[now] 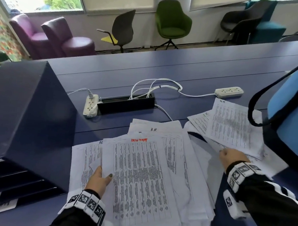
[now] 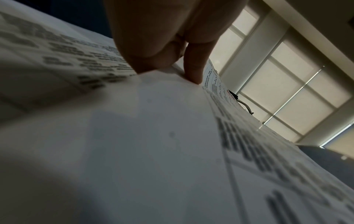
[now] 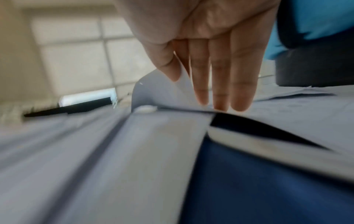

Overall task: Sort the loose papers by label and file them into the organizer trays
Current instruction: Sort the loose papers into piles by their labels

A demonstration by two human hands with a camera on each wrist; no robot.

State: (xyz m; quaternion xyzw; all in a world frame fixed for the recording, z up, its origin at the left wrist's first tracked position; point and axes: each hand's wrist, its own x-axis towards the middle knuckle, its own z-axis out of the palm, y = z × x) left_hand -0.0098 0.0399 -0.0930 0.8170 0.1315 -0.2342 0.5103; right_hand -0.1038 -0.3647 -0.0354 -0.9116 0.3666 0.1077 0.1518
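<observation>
1. Crowding the blue table behind the loose papers were two power strips, white cables and a black cable box; the dark organizer stood left, a blue chair back right.
2. The right wrist view alone showed the right hand pinching a sheet corner between thumb and straight fingers.
3. The left hand pinched the top sheet, printed in dense columns under a red label.

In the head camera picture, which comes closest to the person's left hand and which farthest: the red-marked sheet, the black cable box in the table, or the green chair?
From the left hand:
1. Red-marked sheet, gripped by its left edge.
2. Black cable box, mid-table, beyond the papers.
3. Green chair, across the room by the window.
</observation>
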